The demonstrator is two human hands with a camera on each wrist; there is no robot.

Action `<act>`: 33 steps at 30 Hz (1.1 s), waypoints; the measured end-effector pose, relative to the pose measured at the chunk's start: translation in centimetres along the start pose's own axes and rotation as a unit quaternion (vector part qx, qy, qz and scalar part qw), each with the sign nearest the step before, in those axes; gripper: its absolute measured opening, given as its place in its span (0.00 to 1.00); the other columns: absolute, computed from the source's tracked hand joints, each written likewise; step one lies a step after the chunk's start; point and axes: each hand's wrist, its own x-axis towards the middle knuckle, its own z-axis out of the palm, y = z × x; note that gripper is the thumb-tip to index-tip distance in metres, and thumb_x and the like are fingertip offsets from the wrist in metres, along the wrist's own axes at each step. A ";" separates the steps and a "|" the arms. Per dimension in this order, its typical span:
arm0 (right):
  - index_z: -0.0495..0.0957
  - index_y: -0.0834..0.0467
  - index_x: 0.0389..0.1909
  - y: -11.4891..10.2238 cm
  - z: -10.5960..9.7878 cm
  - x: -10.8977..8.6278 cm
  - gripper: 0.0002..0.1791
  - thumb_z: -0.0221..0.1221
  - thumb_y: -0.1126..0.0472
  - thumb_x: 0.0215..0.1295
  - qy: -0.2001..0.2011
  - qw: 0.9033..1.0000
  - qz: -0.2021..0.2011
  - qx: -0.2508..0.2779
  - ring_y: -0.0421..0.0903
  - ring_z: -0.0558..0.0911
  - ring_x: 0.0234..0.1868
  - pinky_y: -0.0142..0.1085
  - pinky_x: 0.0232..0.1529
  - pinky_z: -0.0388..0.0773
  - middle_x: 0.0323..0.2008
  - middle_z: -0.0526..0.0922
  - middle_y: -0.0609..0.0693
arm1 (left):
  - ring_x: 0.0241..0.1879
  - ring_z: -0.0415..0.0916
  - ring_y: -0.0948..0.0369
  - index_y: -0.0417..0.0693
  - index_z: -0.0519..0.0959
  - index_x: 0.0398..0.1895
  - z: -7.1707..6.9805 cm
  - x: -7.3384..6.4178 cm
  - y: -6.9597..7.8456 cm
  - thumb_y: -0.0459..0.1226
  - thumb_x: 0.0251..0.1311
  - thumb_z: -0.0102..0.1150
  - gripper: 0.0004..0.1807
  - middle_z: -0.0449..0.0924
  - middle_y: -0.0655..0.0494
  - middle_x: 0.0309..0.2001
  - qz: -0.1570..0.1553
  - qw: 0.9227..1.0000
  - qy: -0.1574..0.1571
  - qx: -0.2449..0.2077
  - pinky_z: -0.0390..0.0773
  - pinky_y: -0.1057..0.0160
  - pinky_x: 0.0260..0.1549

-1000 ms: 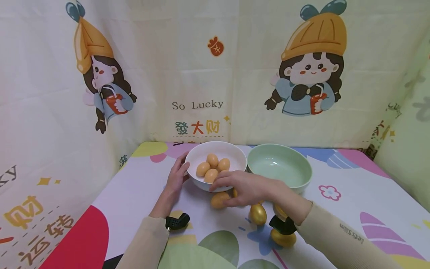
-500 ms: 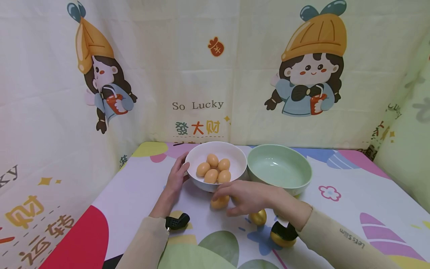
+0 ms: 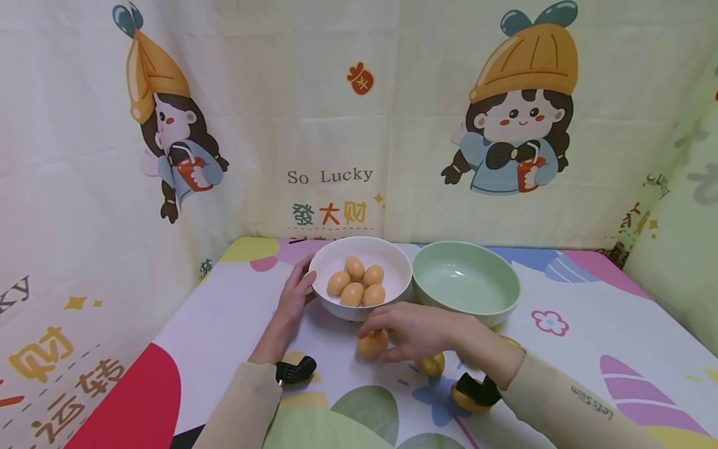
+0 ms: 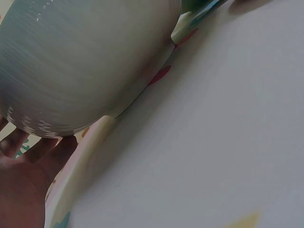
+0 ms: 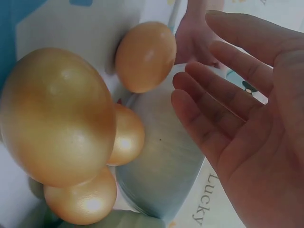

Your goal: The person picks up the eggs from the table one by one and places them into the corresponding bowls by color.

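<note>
In the head view, my left hand (image 3: 293, 293) rests against the left outer wall of a white bowl (image 3: 399, 265). Several brown eggs (image 3: 354, 268) lie inside this bowl. My right hand (image 3: 423, 329) is in front of the bowl, its fingers over a loose brown egg (image 3: 373, 345) on the table. From the right wrist, that brown egg (image 5: 146, 57) appears apart from the loosely extended fingers. The left wrist view has fingers (image 4: 59, 152) against the bowl's outer wall (image 4: 90, 61); its inside is hidden there.
A green bowl (image 3: 465, 274) stands right of the white one, with nothing visible inside. Several golden eggs (image 3: 432, 363) lie on the table near the right forearm, some partly covered by it. A patterned cloth (image 3: 426, 125) hangs behind the table.
My right hand has moved from the bowl's near rim down to the loose egg, which has shifted slightly rightward. The bowl's nearest egg shows fully. The left hand stays put.
</note>
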 end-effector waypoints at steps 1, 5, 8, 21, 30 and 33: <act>0.75 0.51 0.55 0.1 0.0 0.0 0.22 0.63 0.57 0.58 0.000 1.000 0.000 0.000 0.38 0.74 0.47 0.29 0.47 0.72 0.51 0.74 0.38 | 0.62 0.60 0.58 0.61 0.59 0.69 0.0 0.0 0.0 0.45 0.69 0.42 0.25 0.58 0.63 0.67 -0.001 1.000 0.000 -0.001 0.67 0.51 0.55; 0.75 0.52 0.55 0.3 0.2 -0.1 0.22 0.63 0.57 0.58 0.004 1.000 0.002 -0.005 0.39 0.74 0.49 0.30 0.49 0.71 0.52 0.74 0.39 | 0.62 0.60 0.58 0.61 0.59 0.68 0.0 0.0 0.0 0.45 0.69 0.42 0.25 0.58 0.63 0.67 -0.003 1.000 -0.001 -0.009 0.67 0.51 0.55; 0.75 0.52 0.55 0.3 0.3 -0.2 0.23 0.64 0.57 0.58 0.005 1.000 0.005 -0.009 0.39 0.74 0.51 0.31 0.51 0.70 0.53 0.74 0.39 | 0.62 0.60 0.58 0.61 0.59 0.69 0.0 0.0 0.0 0.45 0.69 0.42 0.25 0.58 0.64 0.67 -0.004 1.000 -0.001 -0.008 0.67 0.50 0.55; 0.74 0.49 0.58 0.5 1.1 0.0 0.26 0.65 0.56 0.56 -0.013 0.998 0.062 -0.028 0.40 0.69 0.57 0.39 0.56 0.67 0.55 0.73 0.38 | 0.63 0.59 0.58 0.63 0.60 0.68 0.1 0.0 0.1 0.45 0.69 0.42 0.24 0.58 0.63 0.67 -0.002 1.000 -0.001 -0.006 0.67 0.50 0.55; 0.76 0.44 0.55 0.6 1.3 0.3 0.24 0.66 0.56 0.55 -0.026 0.998 0.057 -0.016 0.36 0.71 0.48 0.32 0.49 0.71 0.51 0.71 0.38 | 0.63 0.58 0.57 0.62 0.58 0.69 0.0 -0.1 0.3 0.45 0.69 0.41 0.25 0.57 0.63 0.68 -0.005 1.000 -0.004 -0.002 0.66 0.50 0.55; 0.76 0.44 0.52 0.7 1.3 0.3 0.22 0.66 0.57 0.55 -0.026 0.999 0.044 -0.003 0.35 0.71 0.46 0.29 0.46 0.72 0.49 0.71 0.37 | 0.63 0.59 0.57 0.62 0.59 0.69 0.0 -0.1 0.3 0.45 0.69 0.41 0.25 0.57 0.63 0.67 -0.006 1.000 -0.002 -0.003 0.66 0.50 0.55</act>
